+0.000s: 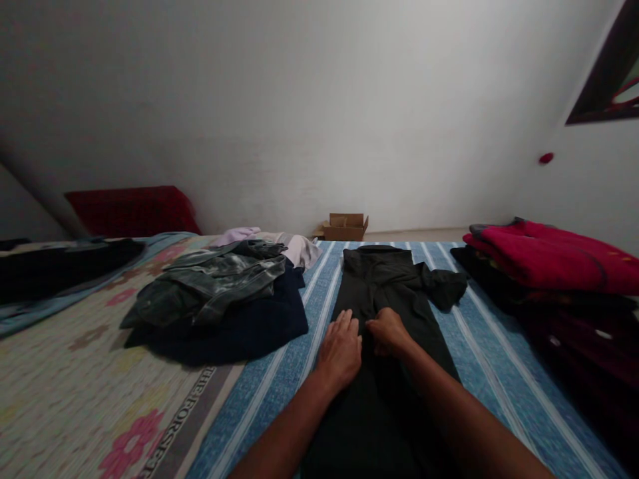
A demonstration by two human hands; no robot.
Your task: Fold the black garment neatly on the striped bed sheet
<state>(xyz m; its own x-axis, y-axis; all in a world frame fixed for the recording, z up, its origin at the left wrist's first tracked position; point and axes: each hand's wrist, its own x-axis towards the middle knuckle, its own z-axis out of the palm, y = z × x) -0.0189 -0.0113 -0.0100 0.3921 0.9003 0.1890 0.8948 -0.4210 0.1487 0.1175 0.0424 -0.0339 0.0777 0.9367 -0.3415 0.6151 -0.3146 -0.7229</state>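
Note:
A dark, collared shirt lies lengthwise in front of me on a blue striped cloth, its far end toward the wall. One sleeve sticks out to the right, bunched up. My left hand rests flat on the shirt's left side, fingers stretched forward. Just beside it, my right hand is closed, with thumb and fingers pinching the shirt's fabric near its middle. The near part of the shirt runs down between my forearms and is very dark.
Crumpled grey-green and navy clothes are heaped on the left, over a floral mat. Folded clothes with a red one on top are stacked at right. A cardboard box stands by the wall; dark clothing lies far left.

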